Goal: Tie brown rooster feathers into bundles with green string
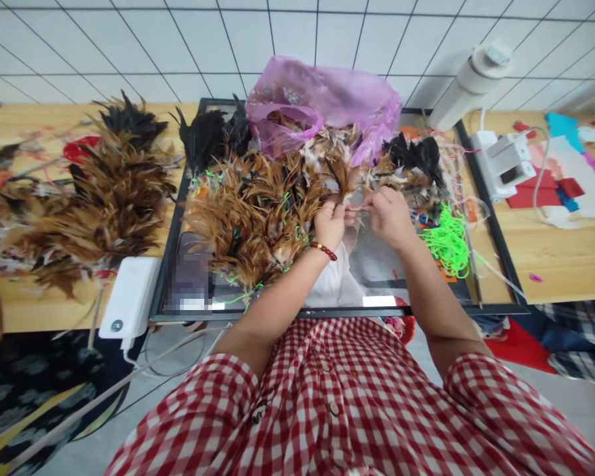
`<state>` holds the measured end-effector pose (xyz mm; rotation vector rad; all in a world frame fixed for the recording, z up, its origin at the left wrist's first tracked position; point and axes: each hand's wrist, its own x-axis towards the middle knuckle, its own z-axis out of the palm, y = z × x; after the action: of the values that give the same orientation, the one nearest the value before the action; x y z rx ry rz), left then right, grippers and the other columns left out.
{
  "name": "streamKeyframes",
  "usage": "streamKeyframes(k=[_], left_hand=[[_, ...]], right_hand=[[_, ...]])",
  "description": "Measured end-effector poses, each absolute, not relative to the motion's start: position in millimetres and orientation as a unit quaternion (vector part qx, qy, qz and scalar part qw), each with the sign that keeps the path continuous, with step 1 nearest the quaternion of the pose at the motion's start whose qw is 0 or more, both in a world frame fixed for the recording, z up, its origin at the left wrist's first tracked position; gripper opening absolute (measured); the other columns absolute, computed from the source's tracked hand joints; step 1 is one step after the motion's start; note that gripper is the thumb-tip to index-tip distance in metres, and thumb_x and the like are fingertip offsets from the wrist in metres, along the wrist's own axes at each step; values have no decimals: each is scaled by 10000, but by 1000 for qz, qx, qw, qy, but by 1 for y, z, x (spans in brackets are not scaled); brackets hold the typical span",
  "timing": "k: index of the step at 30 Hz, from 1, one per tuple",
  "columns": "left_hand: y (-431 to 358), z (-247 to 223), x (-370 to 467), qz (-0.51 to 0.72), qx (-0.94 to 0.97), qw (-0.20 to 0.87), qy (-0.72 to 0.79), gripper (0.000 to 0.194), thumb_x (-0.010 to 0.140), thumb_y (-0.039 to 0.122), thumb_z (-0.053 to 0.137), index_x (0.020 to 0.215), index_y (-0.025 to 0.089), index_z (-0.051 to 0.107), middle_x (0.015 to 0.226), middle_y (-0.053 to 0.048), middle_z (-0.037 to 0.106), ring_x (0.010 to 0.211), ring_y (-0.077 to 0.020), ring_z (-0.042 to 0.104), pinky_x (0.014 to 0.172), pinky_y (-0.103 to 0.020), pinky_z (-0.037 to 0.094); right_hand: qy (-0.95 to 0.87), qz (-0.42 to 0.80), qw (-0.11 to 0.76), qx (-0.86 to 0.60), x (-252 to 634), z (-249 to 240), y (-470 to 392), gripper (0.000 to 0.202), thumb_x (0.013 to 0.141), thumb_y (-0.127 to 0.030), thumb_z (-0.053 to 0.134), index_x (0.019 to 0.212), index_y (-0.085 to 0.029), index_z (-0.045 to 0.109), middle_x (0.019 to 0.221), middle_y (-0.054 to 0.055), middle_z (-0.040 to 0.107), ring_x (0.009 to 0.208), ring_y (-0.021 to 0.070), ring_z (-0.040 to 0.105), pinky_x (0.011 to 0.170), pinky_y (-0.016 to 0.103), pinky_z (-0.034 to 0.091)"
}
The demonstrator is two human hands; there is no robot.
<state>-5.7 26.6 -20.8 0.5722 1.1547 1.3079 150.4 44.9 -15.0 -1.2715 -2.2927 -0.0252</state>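
Pinching a small feather tuft [341,177] near its base, the fingers of the left hand [328,226] are gripping the stems while the plumes are fanning upward. Just beside them, the fingers of the right hand [389,213] are pressing together and seem to be holding a thin pale strand [361,207], too fine to identify. This tuft is looking unfinished, judging by both hands working at its stem end.

Over the middle of a black-framed panel [277,316], the hands are almost meeting. A beaded bracelet [323,250] is circling the left wrist; the right hand is showing its back to the camera. Both forearms are slanting inward, leaving the elbows well apart near the checked sleeves.

Next to the left hand, a heap of brown feathers [258,218] is lying with bits of green string showing, so part of the work is probably done there. Beyond the hands, a purple bag [327,92] is sitting with more feathers at its mouth, presumably waiting. Bright green cord [449,241] is lying in a tangle past the right hand. Farther out, another feather pile [121,211] is covering the bench [565,261] at left; whether it is finished, I cannot tell.
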Motion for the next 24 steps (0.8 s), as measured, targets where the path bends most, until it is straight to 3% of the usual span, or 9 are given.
streamKeyframes(k=[7,14,18,24], left_hand=[[23,-14,-4,502,299,601,546,282,968,72,552,705,144,624,553,60,582,446,-33,509,471,-156,403],[23,-21,-5,490,329,608,532,233,898,-8,611,733,142,676,558,69,592,460,-34,519,463,-149,376],[26,-18,-11,561,253,597,515,242,939,15,558,771,160,654,581,70,594,464,-38,503,482,-166,385],[32,-16,-15,648,169,554,495,141,947,134,641,812,154,677,625,43,647,501,-51,557,524,-185,457]], right_hand=[[-847,-81,204,-484,144,-19,41,191,992,-236,450,984,-202,638,989,124,674,972,283,560,889,417,386],[-831,-51,231,-504,142,-21,43,188,976,-235,467,979,-194,650,1006,135,690,991,290,596,921,431,426],[-788,2,242,-565,140,-20,44,275,996,-289,498,1137,-171,702,1121,163,717,1034,301,639,883,413,472],[-796,88,136,-583,120,-13,41,318,984,-262,559,1180,-119,764,1169,175,731,1127,308,662,972,406,488]])
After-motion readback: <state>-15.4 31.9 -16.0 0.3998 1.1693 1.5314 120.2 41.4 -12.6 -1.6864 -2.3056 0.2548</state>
